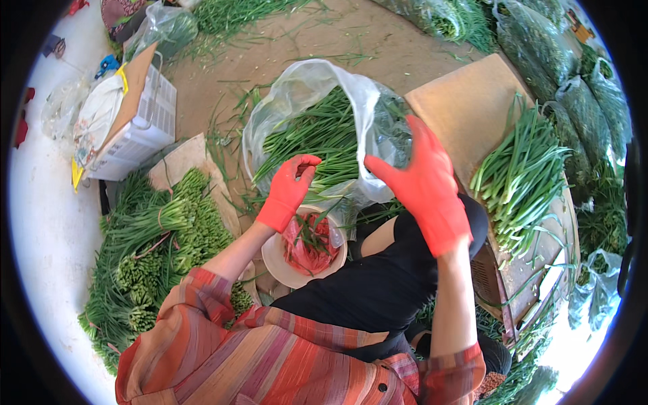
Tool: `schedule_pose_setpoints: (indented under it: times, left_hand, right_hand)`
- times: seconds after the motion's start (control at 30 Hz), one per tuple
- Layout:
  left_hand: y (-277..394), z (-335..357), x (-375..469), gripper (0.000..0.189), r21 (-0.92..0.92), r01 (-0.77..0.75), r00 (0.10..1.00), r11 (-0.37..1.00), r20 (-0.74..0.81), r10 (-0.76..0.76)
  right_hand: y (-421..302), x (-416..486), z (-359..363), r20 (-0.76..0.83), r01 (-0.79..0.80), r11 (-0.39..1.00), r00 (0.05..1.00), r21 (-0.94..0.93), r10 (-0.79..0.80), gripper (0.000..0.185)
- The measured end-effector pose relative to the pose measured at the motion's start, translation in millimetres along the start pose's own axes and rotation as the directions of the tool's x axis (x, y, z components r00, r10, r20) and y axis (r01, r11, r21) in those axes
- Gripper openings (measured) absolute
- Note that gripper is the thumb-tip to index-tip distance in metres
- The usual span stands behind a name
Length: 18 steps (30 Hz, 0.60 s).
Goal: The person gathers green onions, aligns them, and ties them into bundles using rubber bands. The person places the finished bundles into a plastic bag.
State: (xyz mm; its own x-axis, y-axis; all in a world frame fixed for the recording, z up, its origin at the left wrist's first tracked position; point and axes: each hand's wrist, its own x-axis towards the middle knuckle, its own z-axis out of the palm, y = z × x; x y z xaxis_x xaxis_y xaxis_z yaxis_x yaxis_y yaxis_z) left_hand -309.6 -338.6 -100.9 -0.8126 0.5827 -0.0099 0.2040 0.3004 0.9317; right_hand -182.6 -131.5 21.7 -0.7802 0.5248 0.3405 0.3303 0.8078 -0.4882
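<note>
A clear plastic bag (319, 71) gapes before me, holding many long green stalks (324, 126) that look like garlic chives. My left hand (291, 187), in a red glove, is over the near left rim of the bag, fingers curled and seemingly holding nothing. Also red-gloved, my right hand (422, 179) is at the bag's right side, thumb and fingers spread wide; whether it touches the plastic I cannot tell. Below my left hand stands a white bucket (271, 258) with a red plastic bag (309, 253) and loose green leaves in it.
Banded green bundles (172, 217) are piled at left, near a white box (152, 121). On a board (466, 96) at right lie loose stalks (526, 177) and a knife (552, 276). Filled bags (536, 45) line the right. A person (121, 15) is partly visible at top left.
</note>
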Motion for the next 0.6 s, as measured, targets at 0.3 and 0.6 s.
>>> schedule_pose_setpoints:
  times: [0.3,0.6]
  left_hand:
    - [-152,37,39,0.035,0.454,-0.051,0.954,0.889,0.286,-0.091]
    - [-157,11,75,0.024,0.472,0.081,0.963,0.878,0.19,-0.191]
  right_hand:
    - [30,60,46,0.237,-0.287,0.377,0.956,0.881,0.175,0.035]
    - [67,82,14,0.074,-0.095,0.039,0.927,0.995,0.368,0.04]
